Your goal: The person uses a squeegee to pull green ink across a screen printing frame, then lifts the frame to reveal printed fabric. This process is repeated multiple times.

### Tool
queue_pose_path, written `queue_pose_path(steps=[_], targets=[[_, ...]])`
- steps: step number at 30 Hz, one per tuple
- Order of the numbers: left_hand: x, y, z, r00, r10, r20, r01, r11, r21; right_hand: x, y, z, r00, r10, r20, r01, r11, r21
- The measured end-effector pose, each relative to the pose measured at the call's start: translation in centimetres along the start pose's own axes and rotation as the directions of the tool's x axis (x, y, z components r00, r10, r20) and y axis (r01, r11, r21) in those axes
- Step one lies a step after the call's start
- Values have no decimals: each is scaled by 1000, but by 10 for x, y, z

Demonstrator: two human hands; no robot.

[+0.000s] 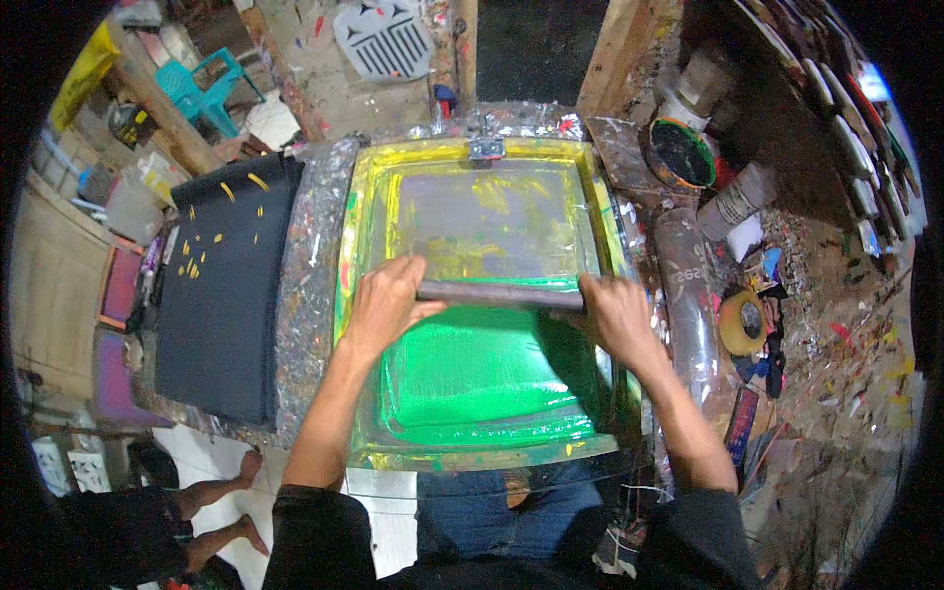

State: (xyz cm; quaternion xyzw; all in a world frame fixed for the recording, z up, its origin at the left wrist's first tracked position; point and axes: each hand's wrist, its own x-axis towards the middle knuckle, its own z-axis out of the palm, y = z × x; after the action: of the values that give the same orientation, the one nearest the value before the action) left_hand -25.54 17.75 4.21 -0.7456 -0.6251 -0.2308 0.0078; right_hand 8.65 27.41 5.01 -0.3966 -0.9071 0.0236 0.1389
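Note:
A squeegee [501,294] with a dark bar lies crosswise over the middle of a screen printing frame [482,459]. My left hand [386,303] grips its left end and my right hand [619,313] its right end. Wet green ink [472,364] covers the mesh on my side of the squeegee. Beyond it the mesh [492,211] is greyish with yellow smears, and the frame's rim is stained yellow. A metal hinge clamp [487,147] holds the frame's far edge. The squeegee's blade is hidden beneath the bar.
Dark fabric [221,305] with yellow marks lies left of the frame. To the right are a clear plastic-wrapped roll [688,295], a tape roll [742,323] and a bucket with a green-stained rim [680,153]. Another person's bare legs [221,492] show at lower left.

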Motion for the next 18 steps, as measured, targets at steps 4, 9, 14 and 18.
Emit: queue_pose_path(steps=[4,9,14,18], targets=[[-56,18,-17,988,93,122,-81,992,-100,-104,-72,-18,991,127,45,-123,989,-80],[-90,38,-49,988,79,136,-63,991,-117,-98,-71,-26,975,-8,221,5,1000,15],[-17,0,-30,983,-186,-12,186,983,-5,29,-21,-2,989,-147,-25,144,987,-71],[-13,-4,-9,991,-94,-98,97,995,30,34,-13,7,993,-119,14,119,991,-62]])
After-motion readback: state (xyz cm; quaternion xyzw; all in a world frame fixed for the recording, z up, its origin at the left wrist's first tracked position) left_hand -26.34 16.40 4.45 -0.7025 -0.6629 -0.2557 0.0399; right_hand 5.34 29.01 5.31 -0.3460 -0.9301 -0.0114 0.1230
